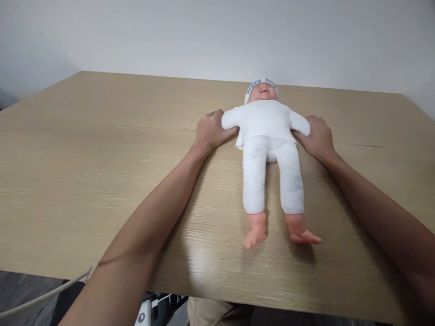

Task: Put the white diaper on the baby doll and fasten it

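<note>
Both of your hands are closing around the baby doll [268, 136], which is lying face up on the tabletop [102, 149] toward one o'clock from you, head at twelve and bare feet at six. Your left hand [210, 130] is curling over the doll's sleeve at nine o'clock of its torso; your right hand [317, 138] is wrapping the other sleeve at three o'clock. The white cloth body is looking soft, floppy and light, so it will likely sag; the torso under the arms seems the steadier hold. A cable [44, 294] is hanging below the near edge at seven o'clock.
</note>
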Action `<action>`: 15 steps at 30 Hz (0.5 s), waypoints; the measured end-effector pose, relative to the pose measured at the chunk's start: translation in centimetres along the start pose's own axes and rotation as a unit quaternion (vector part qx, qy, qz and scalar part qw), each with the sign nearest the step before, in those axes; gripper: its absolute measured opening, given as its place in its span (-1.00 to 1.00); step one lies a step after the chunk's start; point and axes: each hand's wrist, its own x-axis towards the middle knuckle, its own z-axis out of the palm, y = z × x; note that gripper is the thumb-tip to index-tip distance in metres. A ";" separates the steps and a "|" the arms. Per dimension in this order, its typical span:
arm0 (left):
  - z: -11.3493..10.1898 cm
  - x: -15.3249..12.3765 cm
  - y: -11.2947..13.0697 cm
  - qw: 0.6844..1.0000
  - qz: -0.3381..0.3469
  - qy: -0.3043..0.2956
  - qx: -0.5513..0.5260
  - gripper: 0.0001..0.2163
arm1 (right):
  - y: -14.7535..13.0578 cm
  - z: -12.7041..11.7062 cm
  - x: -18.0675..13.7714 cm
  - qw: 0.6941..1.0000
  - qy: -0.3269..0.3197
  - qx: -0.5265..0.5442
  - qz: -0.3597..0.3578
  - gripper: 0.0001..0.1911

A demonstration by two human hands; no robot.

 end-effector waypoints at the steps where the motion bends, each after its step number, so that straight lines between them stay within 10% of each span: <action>1: 0.0 0.5 0.0 1.000 0.002 -0.002 -0.003 -0.43 | 0.1 0.3 0.5 1.000 0.000 0.001 -0.002 -0.29; 15: -0.6 1.9 -0.3 1.000 0.024 -0.018 -0.005 -0.28 | 1.3 0.6 2.5 0.998 -0.034 0.022 -0.050 -0.25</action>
